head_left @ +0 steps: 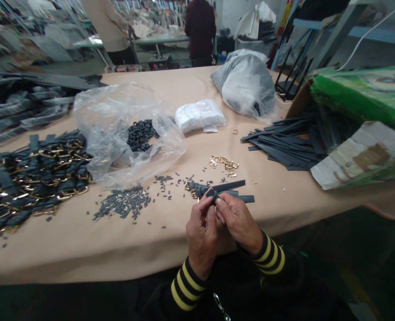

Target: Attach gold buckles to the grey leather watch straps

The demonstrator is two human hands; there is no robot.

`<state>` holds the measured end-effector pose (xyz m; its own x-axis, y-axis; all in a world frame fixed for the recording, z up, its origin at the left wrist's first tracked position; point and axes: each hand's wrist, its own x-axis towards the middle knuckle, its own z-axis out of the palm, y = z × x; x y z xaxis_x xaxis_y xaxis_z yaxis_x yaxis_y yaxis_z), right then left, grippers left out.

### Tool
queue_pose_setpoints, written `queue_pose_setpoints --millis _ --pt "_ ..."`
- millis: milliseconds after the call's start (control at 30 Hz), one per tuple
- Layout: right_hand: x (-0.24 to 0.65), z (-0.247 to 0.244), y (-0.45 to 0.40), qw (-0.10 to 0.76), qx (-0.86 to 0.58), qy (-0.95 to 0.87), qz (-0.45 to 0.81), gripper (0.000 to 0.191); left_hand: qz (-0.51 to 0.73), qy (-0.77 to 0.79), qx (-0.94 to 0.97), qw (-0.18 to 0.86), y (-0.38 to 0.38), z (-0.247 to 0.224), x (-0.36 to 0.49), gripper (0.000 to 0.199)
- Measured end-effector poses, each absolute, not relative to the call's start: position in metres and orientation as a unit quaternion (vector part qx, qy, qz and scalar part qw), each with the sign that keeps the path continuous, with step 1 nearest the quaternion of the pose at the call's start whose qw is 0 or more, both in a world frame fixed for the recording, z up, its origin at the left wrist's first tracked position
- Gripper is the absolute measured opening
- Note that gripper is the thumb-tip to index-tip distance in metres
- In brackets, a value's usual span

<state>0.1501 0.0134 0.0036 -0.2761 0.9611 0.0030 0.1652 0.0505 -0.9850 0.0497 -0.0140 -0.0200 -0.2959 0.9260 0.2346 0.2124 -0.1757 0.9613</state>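
Note:
Close together at the table's front edge, my left hand and my right hand both pinch one dark strap, which looks bent into a loop. Fingers cover most of it. Just beyond lie several dark straps with gold buckles at their left ends. Loose gold buckles are scattered farther back. To the left, a spread of small dark pieces covers part of the table.
Finished-looking buckled straps are heaped at left. A clear plastic bag holds black rings. Behind are a white packet and a filled bag. At right, flat strips spill from a green box. Two people stand beyond the table.

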Motion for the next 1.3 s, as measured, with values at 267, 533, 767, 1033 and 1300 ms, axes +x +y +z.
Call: queue_pose_setpoints --millis 267,533,767,1033,1300 --pt "0.154 -0.008 0.014 0.357 -0.497 -0.602 0.513 0.027 0.529 0.581 0.492 0.376 -0.004 -0.007 0.028 0.021" --pt "0.153 -0.011 0.013 0.296 -0.492 -0.677 0.46 0.027 0.408 0.53 0.509 0.542 0.004 -0.004 0.023 0.015" --pt "0.159 -0.005 0.026 0.288 -0.468 -0.704 0.451 0.013 0.44 0.568 0.458 0.524 0.007 -0.009 0.023 0.025" --pt "0.186 -0.001 0.048 0.318 -0.446 -0.602 0.581 0.02 0.39 0.519 0.521 0.554 0.055 0.0 0.017 0.028" --pt "0.208 -0.022 0.069 0.399 -0.497 -0.51 0.578 0.023 0.224 0.509 0.8 0.223 0.165 -0.017 0.022 0.012"
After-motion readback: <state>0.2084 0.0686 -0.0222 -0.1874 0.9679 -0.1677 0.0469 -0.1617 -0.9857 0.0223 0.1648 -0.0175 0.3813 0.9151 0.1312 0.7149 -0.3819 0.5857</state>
